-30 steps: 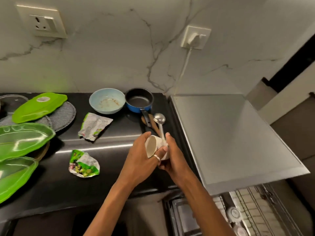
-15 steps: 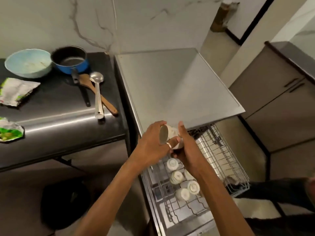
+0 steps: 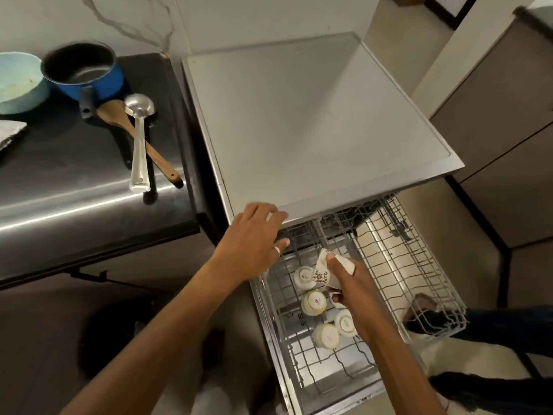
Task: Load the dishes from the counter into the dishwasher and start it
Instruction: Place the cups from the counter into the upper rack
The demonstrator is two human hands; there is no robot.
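Cup [image 3: 320, 272] is sitting tilted in the right grip [image 3: 348, 284], whose fingers are curling round it, just over the pulled-out rack [image 3: 413, 265] beside four upturned cups [image 3: 313, 302]. Left grip [image 3: 254, 238] is lying released, fingers straight, at the front edge of the dishwasher top [image 3: 314, 121]. Pan [image 3: 83, 70], ladle [image 3: 139, 145] and bowl [image 3: 16, 82] are lying on the worktop [image 3: 74, 211].
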